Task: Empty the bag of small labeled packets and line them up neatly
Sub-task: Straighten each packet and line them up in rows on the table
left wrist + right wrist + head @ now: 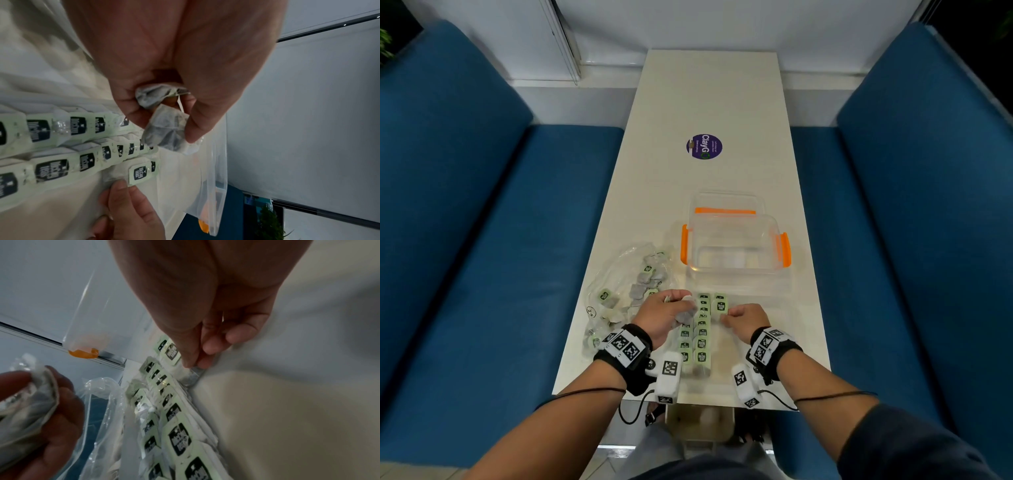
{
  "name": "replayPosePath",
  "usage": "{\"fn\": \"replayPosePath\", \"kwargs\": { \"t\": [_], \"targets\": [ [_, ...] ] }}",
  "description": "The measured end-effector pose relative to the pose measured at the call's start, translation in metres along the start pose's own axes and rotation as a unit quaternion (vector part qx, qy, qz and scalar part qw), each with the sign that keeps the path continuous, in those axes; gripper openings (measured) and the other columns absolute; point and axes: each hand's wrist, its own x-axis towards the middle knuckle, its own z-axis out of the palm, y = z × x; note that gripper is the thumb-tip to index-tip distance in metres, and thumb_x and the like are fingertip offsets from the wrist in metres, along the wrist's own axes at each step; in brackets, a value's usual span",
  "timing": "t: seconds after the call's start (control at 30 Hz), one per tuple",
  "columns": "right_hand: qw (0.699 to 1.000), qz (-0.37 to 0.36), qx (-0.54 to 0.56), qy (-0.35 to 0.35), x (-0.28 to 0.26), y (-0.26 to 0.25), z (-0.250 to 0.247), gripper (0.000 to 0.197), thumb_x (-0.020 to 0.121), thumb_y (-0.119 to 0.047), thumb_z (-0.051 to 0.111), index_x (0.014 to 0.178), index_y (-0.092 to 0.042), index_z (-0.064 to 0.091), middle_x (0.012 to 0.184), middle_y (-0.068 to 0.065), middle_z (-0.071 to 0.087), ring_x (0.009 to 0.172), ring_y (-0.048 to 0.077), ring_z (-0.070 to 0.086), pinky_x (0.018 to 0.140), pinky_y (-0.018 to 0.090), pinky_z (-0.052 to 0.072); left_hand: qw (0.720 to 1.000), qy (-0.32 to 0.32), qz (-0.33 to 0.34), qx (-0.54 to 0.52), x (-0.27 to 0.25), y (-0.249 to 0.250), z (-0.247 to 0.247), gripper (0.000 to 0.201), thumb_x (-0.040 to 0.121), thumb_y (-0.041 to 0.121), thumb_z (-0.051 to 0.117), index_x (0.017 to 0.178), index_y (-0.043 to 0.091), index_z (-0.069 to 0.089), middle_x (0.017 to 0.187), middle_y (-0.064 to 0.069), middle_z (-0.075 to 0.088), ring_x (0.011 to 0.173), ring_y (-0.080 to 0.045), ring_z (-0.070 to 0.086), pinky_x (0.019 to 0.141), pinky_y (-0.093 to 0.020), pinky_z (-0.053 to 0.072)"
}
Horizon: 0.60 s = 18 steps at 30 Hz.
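Small tea packets with green labels lie in two long rows [702, 334] on the white table [709, 102]; a short third row starts at their right. My right hand [724, 320] pinches a packet [191, 375] of that third row against the table, its label [171, 352] pointing away from me. My left hand [681, 308] hovers over the left row and grips a small bunch of packets [166, 129]. The clear plastic bag [626, 284] lies left of the rows with several packets still inside.
A clear box with orange clips [736, 246] stands just beyond the rows, its lid [724, 205] behind it. A purple round sticker [704, 146] is farther up the table. Blue benches [482, 240] flank the narrow table on both sides.
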Motion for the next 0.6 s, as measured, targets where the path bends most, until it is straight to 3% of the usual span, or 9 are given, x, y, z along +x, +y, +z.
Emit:
{"fn": "replayPosePath", "kwargs": {
  "t": [0.1,0.17,0.23,0.3,0.37,0.47,0.6],
  "targets": [
    [1.0,0.015,0.018,0.003,-0.003,-0.002,-0.002,0.02,0.08,-0.031,0.083,0.094,-0.027,0.069,0.098,-0.004,0.073,0.092,0.021,0.07,0.089,0.037,0.058,1.0,-0.007,0.005,0.001,-0.001,-0.001,0.001,0.019,0.085,-0.003,0.077,0.098,0.007,0.07,0.096,-0.015,0.068,0.097,-0.032,0.066,0.091,-0.048,0.05],
    [1.0,-0.002,0.023,0.019,-0.006,-0.002,-0.004,0.022,0.082,-0.034,0.081,0.092,-0.029,0.062,0.101,-0.002,0.07,0.093,0.023,0.069,0.091,0.042,0.058,1.0,-0.01,0.009,0.003,-0.001,-0.002,0.002,0.017,0.085,-0.003,0.076,0.098,0.007,0.07,0.096,-0.016,0.068,0.096,-0.032,0.066,0.093,-0.049,0.052],
    [0.998,-0.042,0.035,0.032,-0.018,-0.009,-0.007,0.012,0.088,-0.033,0.075,0.089,-0.027,0.065,0.094,-0.003,0.07,0.083,0.021,0.068,0.087,0.042,0.059,1.0,-0.011,0.013,0.008,0.0,-0.003,0.003,0.018,0.086,-0.003,0.075,0.099,0.008,0.07,0.093,-0.013,0.067,0.092,-0.03,0.067,0.086,-0.044,0.055],
    [0.992,-0.097,0.075,0.024,-0.035,-0.023,-0.011,0.012,0.095,-0.031,0.07,0.09,-0.02,0.07,0.085,0.0,0.069,0.071,0.017,0.063,0.073,0.035,0.059,0.999,-0.011,0.021,0.022,0.0,-0.004,0.004,0.02,0.087,-0.002,0.075,0.104,0.008,0.071,0.088,-0.01,0.065,0.086,-0.028,0.067,0.079,-0.039,0.055],
    [0.983,-0.143,0.111,-0.015,-0.054,-0.039,-0.013,0.014,0.097,-0.028,0.068,0.099,-0.014,0.072,0.082,0.003,0.067,0.065,0.014,0.06,0.059,0.02,0.051,0.999,-0.017,0.03,0.035,-0.001,-0.003,0.007,0.019,0.088,-0.002,0.074,0.102,0.009,0.071,0.079,-0.006,0.064,0.074,-0.024,0.066,0.079,-0.039,0.054],
    [0.973,-0.175,0.138,-0.055,-0.067,-0.051,-0.014,0.012,0.094,-0.021,0.073,0.104,-0.014,0.073,0.081,-0.001,0.069,0.065,0.009,0.062,0.06,0.016,0.048,0.998,-0.036,0.044,0.034,-0.004,-0.001,0.014,0.016,0.089,-0.004,0.071,0.098,0.008,0.072,0.076,-0.008,0.066,0.068,-0.026,0.065,0.076,-0.039,0.054],
    [0.972,-0.171,0.162,-0.028,-0.068,-0.056,-0.016,0.002,0.095,-0.012,0.071,0.097,-0.011,0.071,0.078,0.001,0.069,0.062,0.008,0.061,0.06,0.017,0.048,0.996,-0.021,0.065,0.05,-0.002,0.001,0.017,0.015,0.09,-0.001,0.072,0.102,0.009,0.071,0.084,-0.009,0.063,0.068,-0.02,0.061,0.064,-0.029,0.052]
  ]
}}
